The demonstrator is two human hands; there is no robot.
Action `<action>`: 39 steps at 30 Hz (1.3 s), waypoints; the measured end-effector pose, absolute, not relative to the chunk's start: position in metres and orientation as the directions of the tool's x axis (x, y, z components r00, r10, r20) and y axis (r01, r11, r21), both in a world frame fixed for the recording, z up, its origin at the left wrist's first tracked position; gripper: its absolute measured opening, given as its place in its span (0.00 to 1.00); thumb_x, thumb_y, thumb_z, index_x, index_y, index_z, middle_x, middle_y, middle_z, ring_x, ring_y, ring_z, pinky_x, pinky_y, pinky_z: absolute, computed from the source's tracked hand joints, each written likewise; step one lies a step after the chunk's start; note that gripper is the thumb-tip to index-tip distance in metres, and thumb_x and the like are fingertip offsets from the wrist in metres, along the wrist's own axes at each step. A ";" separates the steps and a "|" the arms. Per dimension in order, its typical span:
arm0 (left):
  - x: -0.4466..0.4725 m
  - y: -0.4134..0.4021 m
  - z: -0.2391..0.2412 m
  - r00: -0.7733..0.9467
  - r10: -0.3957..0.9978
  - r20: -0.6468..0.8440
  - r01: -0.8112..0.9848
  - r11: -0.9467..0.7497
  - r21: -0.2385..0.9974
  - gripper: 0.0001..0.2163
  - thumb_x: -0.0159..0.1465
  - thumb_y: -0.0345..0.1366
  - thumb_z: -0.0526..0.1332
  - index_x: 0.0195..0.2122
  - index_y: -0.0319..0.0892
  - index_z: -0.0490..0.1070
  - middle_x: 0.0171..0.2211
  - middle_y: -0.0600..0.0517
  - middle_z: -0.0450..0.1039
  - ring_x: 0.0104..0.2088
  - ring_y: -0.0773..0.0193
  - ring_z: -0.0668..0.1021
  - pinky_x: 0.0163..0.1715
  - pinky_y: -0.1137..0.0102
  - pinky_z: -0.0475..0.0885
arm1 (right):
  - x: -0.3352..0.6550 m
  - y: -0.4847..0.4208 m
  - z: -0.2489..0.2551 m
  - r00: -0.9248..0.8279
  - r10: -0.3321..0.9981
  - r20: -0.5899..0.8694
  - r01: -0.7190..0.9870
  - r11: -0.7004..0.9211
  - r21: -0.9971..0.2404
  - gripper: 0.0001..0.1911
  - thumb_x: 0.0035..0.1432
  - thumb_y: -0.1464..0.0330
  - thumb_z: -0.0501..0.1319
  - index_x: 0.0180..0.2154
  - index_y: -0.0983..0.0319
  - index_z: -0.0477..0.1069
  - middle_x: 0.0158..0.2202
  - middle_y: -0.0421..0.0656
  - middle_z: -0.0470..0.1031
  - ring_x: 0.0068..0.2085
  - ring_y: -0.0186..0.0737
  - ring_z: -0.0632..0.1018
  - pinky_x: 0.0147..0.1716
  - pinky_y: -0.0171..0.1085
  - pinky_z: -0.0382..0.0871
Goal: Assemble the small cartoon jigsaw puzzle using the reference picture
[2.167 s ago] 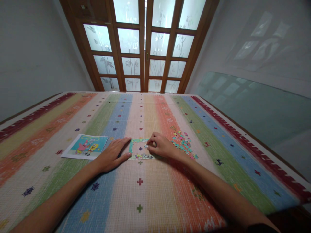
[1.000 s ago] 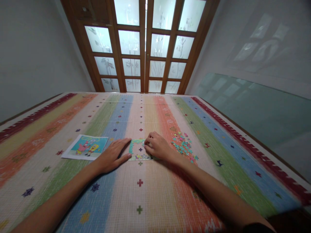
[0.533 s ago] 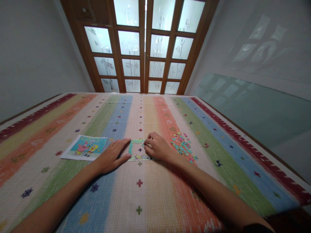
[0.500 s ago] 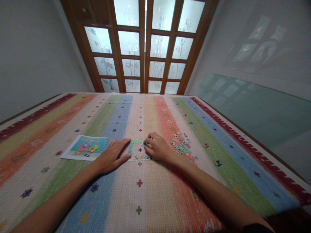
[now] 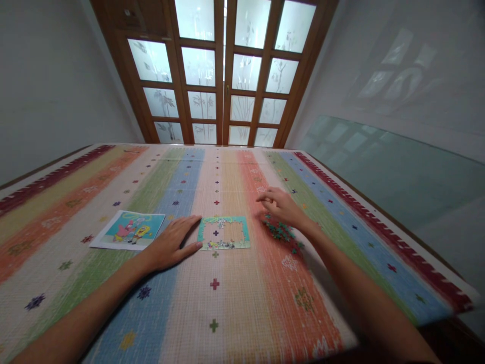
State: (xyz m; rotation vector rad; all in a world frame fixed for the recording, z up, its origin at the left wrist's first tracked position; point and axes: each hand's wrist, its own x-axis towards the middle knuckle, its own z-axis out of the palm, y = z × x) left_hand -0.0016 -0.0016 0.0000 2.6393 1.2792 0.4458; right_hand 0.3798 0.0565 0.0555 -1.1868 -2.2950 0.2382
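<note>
**One jigsaw border (image 5: pixel 245 232) between a bracing left hand (image 5: pixel 175 244) and a raised right hand (image 5: pixel 281 207)**

In the head view, the jigsaw border lies flat on the striped tablecloth (image 5: pixel 242 308), roughly midway between the forearms, with its middle unfilled so that the cloth shows through. A pale puzzle piece (image 5: pixel 221 224) sits against the inside of its top edge.

The left hand rests palm down, fingers stretched out and thumb spread away from them, grasping nothing. Fingertips and thumb tip meet, or nearly meet, the border's left side; that placing probably keeps the thin frame from sliding.

The right hand hangs above the loose puzzle pieces (image 5: pixel 280 231), fingers curled, thumb near the index finger. Blur hides the tips, so I cannot tell whether they pinch a piece. The heap lies just right of the border, presumably for easy reach by this hand.

Beyond the left hand, the SpongeBob picture sheet (image 5: pixel 131 231) lies face up and slightly askew, likely set there so that neither arm covers the image.
</note>
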 end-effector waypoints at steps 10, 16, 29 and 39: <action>-0.002 -0.002 0.001 0.586 0.788 0.190 0.739 -0.616 0.274 0.33 0.72 0.57 0.50 0.70 0.41 0.54 0.67 0.38 0.63 0.65 0.45 0.68 0.65 0.49 0.61 | 0.478 0.045 0.038 -0.352 0.928 0.120 0.769 0.360 -0.528 0.09 0.55 0.66 0.64 0.35 0.61 0.82 0.34 0.45 0.75 0.31 0.37 0.70 0.33 0.36 0.64; -0.002 -0.001 0.002 0.589 0.781 0.206 0.736 -0.624 0.263 0.32 0.72 0.57 0.51 0.70 0.42 0.55 0.67 0.39 0.65 0.64 0.44 0.70 0.64 0.49 0.63 | 0.482 0.041 0.036 -0.427 0.904 -0.013 0.758 0.350 -0.550 0.13 0.55 0.63 0.68 0.41 0.62 0.83 0.34 0.45 0.74 0.30 0.37 0.69 0.33 0.36 0.63; -0.002 0.000 0.001 0.587 0.784 0.200 0.735 -0.620 0.273 0.33 0.72 0.58 0.51 0.69 0.41 0.54 0.66 0.37 0.65 0.64 0.44 0.70 0.64 0.49 0.63 | 0.492 0.040 0.034 -0.453 0.886 -0.102 0.744 0.313 -0.591 0.16 0.55 0.57 0.69 0.36 0.64 0.81 0.31 0.46 0.75 0.31 0.38 0.70 0.33 0.36 0.63; -0.002 -0.001 0.001 0.590 0.780 0.208 0.736 -0.626 0.258 0.32 0.71 0.58 0.51 0.69 0.42 0.55 0.66 0.39 0.65 0.64 0.44 0.70 0.64 0.50 0.63 | 0.484 0.035 0.039 -0.444 0.878 -0.178 0.697 0.214 -0.684 0.20 0.51 0.52 0.68 0.29 0.64 0.77 0.26 0.44 0.75 0.28 0.37 0.69 0.31 0.36 0.62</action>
